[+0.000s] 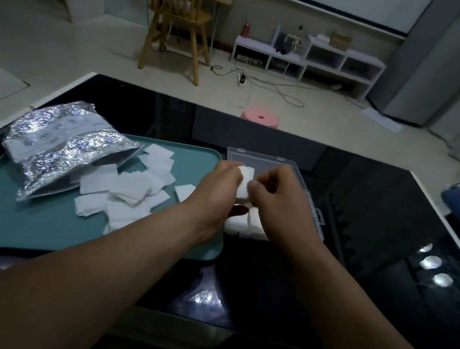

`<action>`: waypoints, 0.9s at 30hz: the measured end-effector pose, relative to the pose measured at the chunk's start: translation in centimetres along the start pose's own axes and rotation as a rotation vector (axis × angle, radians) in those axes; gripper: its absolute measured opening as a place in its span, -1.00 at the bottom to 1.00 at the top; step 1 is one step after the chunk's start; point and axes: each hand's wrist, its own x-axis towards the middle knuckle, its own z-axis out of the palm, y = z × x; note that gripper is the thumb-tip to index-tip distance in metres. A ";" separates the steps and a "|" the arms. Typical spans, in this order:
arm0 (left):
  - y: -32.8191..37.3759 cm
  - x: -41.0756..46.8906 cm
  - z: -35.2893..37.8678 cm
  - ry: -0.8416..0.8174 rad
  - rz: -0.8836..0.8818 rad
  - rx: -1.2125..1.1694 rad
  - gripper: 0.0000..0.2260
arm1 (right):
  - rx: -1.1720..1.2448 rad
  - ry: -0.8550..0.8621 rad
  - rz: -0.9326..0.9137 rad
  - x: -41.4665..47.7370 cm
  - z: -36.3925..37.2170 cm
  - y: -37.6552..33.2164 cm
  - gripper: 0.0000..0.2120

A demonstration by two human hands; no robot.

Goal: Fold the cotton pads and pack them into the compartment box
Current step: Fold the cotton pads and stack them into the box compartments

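Head view: your left hand (pixel 220 184) and right hand (pixel 278 195) meet just right of the tray (pixel 41 222), above the box (pixel 257 156); both grips are clenched on one white pad (pixel 244 182), the left pinching its left edge, the right pinching its right edge with curled fingers; the pad is held up off the box, and whether it is already folded you cannot tell from here. The clear box lies on the dark table (pixel 379 208) just beside the tray's right edge, its far rim and lid showing beyond your hands; at the box's near end, right of the tray's near corner, folded pads (pixel 238 223) sit packed side by side, though which compartment they fill is hidden by your wrists. On the tray, a crinkled foil bag (pixel 60 146) lies across its left half, mouth open toward the middle; loose pads (pixel 130 187) spill from that mouth over the tray's centre, overlapping, with one lying apart near the tray's right edge. Beyond the tray, on the floor, stand a pink stool (pixel 259 116) and a wooden chair (pixel 176 15).
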 end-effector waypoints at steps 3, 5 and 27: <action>0.1 0.8 1.2 0.018 0.031 0.108 -0.69 | 0.021 -0.016 0.017 0.6 -0.6 0.2 -0.89; -0.2 1.8 1.7 0.000 0.051 0.189 -0.67 | 0.013 -0.029 0.041 1.4 -1.2 0.6 -0.88; -4.9 7.3 1.2 -0.194 0.519 1.476 -0.61 | -0.314 0.015 0.260 7.2 -3.2 8.8 -0.85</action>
